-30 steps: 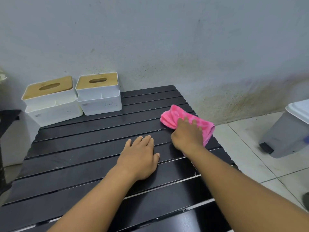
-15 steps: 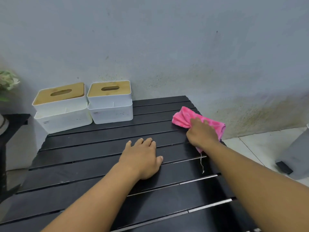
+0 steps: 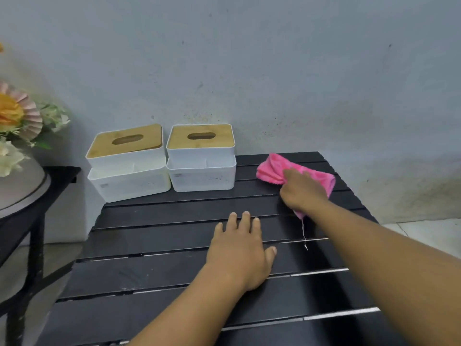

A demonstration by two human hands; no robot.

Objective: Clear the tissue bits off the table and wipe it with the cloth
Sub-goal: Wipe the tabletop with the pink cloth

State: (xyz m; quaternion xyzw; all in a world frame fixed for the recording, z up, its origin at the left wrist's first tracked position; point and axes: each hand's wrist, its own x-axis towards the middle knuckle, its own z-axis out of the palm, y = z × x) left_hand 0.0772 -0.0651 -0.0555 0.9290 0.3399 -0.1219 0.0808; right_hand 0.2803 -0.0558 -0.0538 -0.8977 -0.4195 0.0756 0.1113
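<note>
A pink cloth (image 3: 273, 169) lies bunched at the far right corner of the black slatted table (image 3: 154, 245). My right hand (image 3: 303, 189) presses down on the cloth and grips it, covering its near part. A loose thread (image 3: 303, 234) hangs from the cloth's near end. My left hand (image 3: 239, 250) rests flat on the middle of the table, fingers slightly apart, holding nothing. I see no tissue bits on the slats.
Two white tissue boxes with wooden lids, one (image 3: 127, 162) left of the other (image 3: 201, 157), stand at the back left against the grey wall. A round side table (image 3: 22, 193) with paper flowers (image 3: 15, 116) stands at the left. Tiled floor (image 3: 429, 236) shows at the right.
My right hand has slid the pink cloth toward the far right corner of the table. The view has turned left, bringing the flowers in and losing the grey bin. My left hand stays flat.
</note>
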